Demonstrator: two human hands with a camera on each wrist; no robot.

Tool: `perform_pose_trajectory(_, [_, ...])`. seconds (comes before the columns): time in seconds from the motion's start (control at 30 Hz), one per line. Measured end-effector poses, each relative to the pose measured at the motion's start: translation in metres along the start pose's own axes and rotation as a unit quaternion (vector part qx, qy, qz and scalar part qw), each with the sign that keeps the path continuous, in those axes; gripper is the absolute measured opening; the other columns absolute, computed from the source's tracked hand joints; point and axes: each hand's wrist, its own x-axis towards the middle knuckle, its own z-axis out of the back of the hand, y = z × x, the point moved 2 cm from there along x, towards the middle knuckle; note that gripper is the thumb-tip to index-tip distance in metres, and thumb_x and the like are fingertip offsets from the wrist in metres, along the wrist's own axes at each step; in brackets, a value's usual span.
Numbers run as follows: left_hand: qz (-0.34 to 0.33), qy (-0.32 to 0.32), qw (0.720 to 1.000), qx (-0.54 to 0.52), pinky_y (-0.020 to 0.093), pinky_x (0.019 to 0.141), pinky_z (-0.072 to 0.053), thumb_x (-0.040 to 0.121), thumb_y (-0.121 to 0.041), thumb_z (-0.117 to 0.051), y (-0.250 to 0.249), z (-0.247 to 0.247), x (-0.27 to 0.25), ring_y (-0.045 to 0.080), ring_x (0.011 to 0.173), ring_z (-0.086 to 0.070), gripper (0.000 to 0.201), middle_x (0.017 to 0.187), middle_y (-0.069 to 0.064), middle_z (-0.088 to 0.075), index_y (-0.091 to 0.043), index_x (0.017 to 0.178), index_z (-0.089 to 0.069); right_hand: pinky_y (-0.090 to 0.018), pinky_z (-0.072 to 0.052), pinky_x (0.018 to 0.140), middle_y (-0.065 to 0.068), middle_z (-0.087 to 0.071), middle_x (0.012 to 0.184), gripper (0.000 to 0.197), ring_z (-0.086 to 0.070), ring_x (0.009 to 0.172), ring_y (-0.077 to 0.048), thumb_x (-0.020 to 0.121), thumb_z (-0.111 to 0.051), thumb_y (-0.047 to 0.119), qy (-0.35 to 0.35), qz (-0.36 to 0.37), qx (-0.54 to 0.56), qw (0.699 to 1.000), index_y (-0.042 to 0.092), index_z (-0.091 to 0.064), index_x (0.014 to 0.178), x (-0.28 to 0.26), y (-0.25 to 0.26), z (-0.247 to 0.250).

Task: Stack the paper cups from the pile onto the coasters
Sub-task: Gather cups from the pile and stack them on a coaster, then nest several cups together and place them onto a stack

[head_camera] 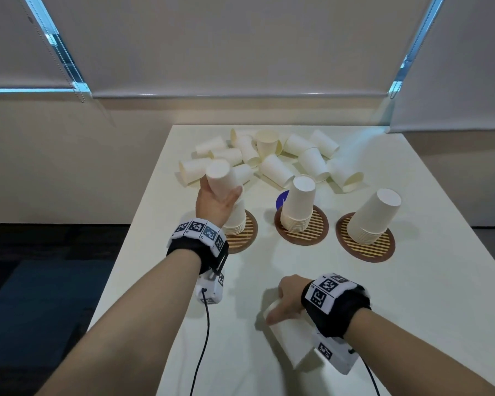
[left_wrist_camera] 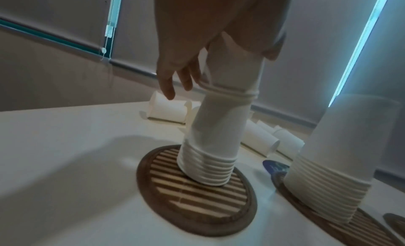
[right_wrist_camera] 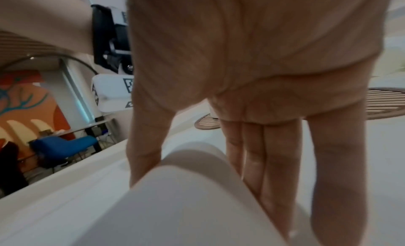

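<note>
Three round striped coasters lie across the table, each bearing a stack of upturned white paper cups: left stack (head_camera: 236, 221), middle stack (head_camera: 297, 207), right stack (head_camera: 375, 215). My left hand (head_camera: 216, 202) grips an upturned cup (head_camera: 220, 178) whose rim (left_wrist_camera: 230, 92) sits partway down over the left stack (left_wrist_camera: 210, 163) on its coaster (left_wrist_camera: 192, 197). Near the table's front, my right hand (head_camera: 287, 298) holds a cup (head_camera: 292, 335) lying on its side, thumb on one flank and fingers (right_wrist_camera: 274, 154) on the other. The loose pile of cups (head_camera: 272, 158) lies at the far end.
A small blue disc (head_camera: 282, 200) peeks out behind the middle stack. The white table (head_camera: 412, 310) ends at the left in a drop to dark floor. Cables trail from both wrist units. Blinds and a wall stand behind the table.
</note>
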Motion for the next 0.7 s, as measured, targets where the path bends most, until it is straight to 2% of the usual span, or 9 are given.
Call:
perform_pose_trajectory(0.1, [0.029,0.044,0.997,0.048,0.036,0.099,-0.041,0.073,-0.038,-0.075,0.014,-0.006,0.001,0.032,0.125,-0.051,0.083,0.137,0.011,-0.052,-0.013,0.141,-0.034,-0.037,-0.055,0.088,-0.003,-0.067,0.109,0.071,-0.066,0.098,-0.023,0.056,-0.072,0.056,-0.012,0.006,0.010,1.000,0.014,-0.060,0.111,0.001,0.000,0.002])
perform_pose_trajectory(0.17, [0.063,0.083,0.991,0.082,0.036,0.099,-0.040,0.066,-0.040,-0.070,0.022,-0.009,0.000,0.032,0.125,-0.050,0.087,0.136,0.010,-0.052,-0.013,0.140,-0.035,-0.036,-0.054,0.090,-0.004,-0.063,0.116,0.069,-0.063,0.103,-0.023,0.062,-0.072,0.052,-0.031,0.009,0.030,0.999,0.013,-0.058,0.117,0.000,0.001,0.011])
perform_pose_trajectory(0.23, [0.085,0.106,0.986,0.097,0.036,0.100,-0.040,0.063,-0.039,-0.071,0.028,-0.009,0.002,0.032,0.126,-0.049,0.090,0.137,0.012,-0.050,-0.013,0.141,-0.033,-0.032,-0.051,0.092,-0.004,-0.059,0.122,0.066,-0.059,0.110,-0.021,0.069,-0.072,0.050,-0.076,0.027,0.066,0.995,0.014,-0.056,0.122,-0.002,0.002,0.030])
perform_pose_trajectory(0.3, [0.088,0.105,0.987,0.089,0.041,0.109,-0.035,0.062,-0.040,-0.079,0.027,-0.007,0.009,0.030,0.133,-0.040,0.099,0.143,0.012,-0.041,-0.015,0.144,-0.028,-0.029,-0.048,0.092,-0.002,-0.059,0.117,0.063,-0.057,0.107,-0.018,0.072,-0.071,0.049,-0.153,0.058,0.139,0.977,0.015,-0.054,0.123,-0.006,0.004,0.056])
perform_pose_trajectory(0.4, [-0.021,0.046,0.997,0.057,0.047,0.116,-0.024,0.063,-0.058,-0.073,0.001,0.004,0.014,0.024,0.140,-0.030,0.099,0.147,0.006,-0.034,-0.017,0.143,-0.031,-0.026,-0.047,0.085,-0.003,-0.061,0.113,0.061,-0.058,0.098,-0.017,0.075,-0.073,0.041,-0.303,0.120,0.293,0.899,0.012,-0.053,0.124,-0.018,0.011,0.101])
perform_pose_trajectory(0.47, [-0.135,0.020,0.991,0.003,0.036,0.113,-0.029,0.066,-0.063,-0.063,-0.026,0.012,0.009,0.017,0.133,-0.037,0.087,0.140,0.003,-0.042,-0.016,0.136,-0.040,-0.023,-0.046,0.081,-0.002,-0.061,0.114,0.059,-0.059,0.096,-0.015,0.076,-0.074,0.036,-0.391,0.160,0.370,0.828,0.011,-0.053,0.125,-0.026,0.019,0.128])
perform_pose_trajectory(0.5, [-0.168,0.040,0.985,-0.029,0.029,0.108,-0.033,0.067,-0.061,-0.061,-0.039,0.014,0.006,0.014,0.126,-0.043,0.082,0.135,0.002,-0.047,-0.015,0.134,-0.043,-0.021,-0.046,0.080,0.000,-0.060,0.112,0.057,-0.059,0.096,-0.014,0.077,-0.074,0.035,-0.420,0.178,0.394,0.798,0.011,-0.054,0.125,-0.031,0.024,0.140])
perform_pose_trajectory(0.6, [-0.170,0.135,0.973,-0.085,0.023,0.092,-0.044,0.067,-0.054,-0.061,-0.062,0.012,0.007,0.012,0.107,-0.056,0.076,0.117,0.001,-0.058,-0.019,0.132,-0.044,-0.015,-0.049,0.075,0.003,-0.059,0.107,0.050,-0.059,0.092,-0.011,0.079,-0.072,0.030,-0.458,0.224,0.427,0.747,0.009,-0.056,0.121,-0.036,0.045,0.169])
perform_pose_trajectory(0.7, [-0.164,0.126,0.977,-0.049,0.019,0.075,-0.049,0.074,-0.025,-0.070,-0.069,0.009,0.018,0.016,0.092,-0.061,0.067,0.106,0.000,-0.060,-0.025,0.133,-0.038,-0.032,-0.057,0.085,-0.003,-0.064,0.106,0.042,-0.065,0.095,-0.018,0.081,-0.071,0.027,-0.426,0.253,0.470,0.731,0.007,-0.060,0.116,-0.031,0.060,0.180])
